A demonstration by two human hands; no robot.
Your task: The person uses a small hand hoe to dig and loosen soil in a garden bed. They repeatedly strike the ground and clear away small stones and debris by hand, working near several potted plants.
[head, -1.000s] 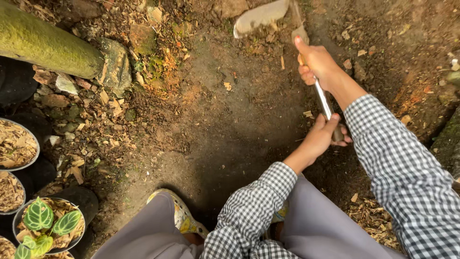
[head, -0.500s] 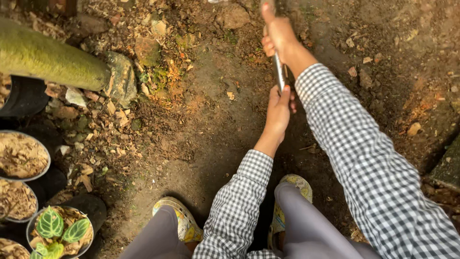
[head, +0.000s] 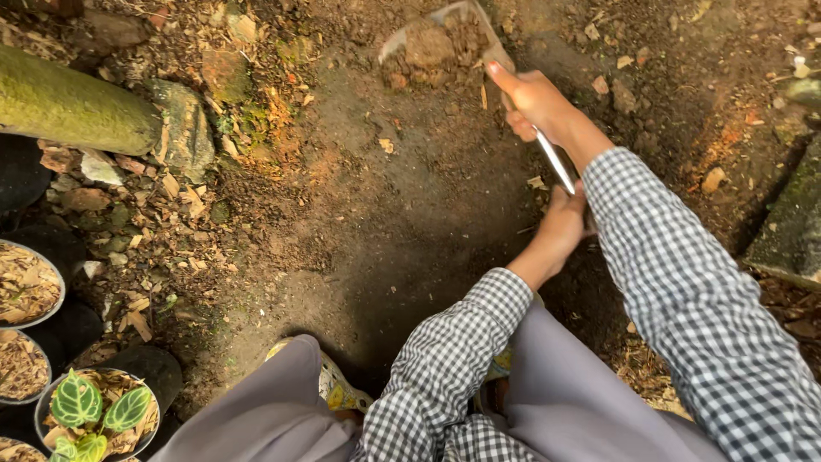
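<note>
A small shovel [head: 445,38] with a metal shaft reaches over bare brown soil, and its blade carries a clump of earth. My right hand [head: 539,103] grips the shaft just behind the blade. My left hand [head: 564,224] holds the shaft's rear end, close to my body. Both arms wear black-and-white checked sleeves. I crouch over grey trousers, and a yellow patterned shoe [head: 338,389] shows between my knees.
A mossy green post [head: 73,107] lies at the left with a stone [head: 184,133] against its end. Black pots of dry chips [head: 26,282] and one with a green-leaved plant [head: 94,411] stand at the lower left. A mossy slab [head: 791,231] borders the right.
The shovel blade, out of view half a second ago, is back in view at the top, loaded with soil. My right hand has slid up toward the blade.
</note>
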